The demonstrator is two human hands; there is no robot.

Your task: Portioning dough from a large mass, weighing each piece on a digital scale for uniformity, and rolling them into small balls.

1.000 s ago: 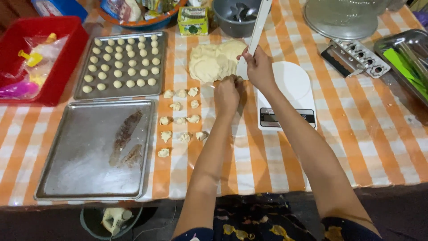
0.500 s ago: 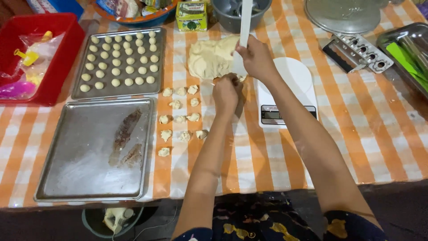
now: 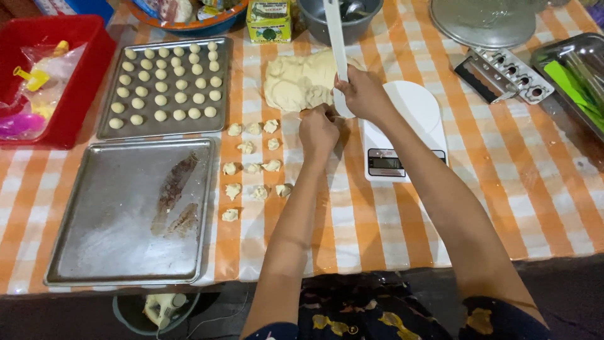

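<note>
Pale dough (image 3: 296, 80) lay just beyond our left hand (image 3: 318, 129), whose fingers pinched its near edge. Our right hand (image 3: 362, 94) gripped the white scraper (image 3: 335, 38) upright; cutting small, even pieces seemed wise.

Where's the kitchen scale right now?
In the head view, the white kitchen scale sits on the checked tablecloth right of centre, just right of the dough mass, partly under the right hand holding the white scraper.
</note>
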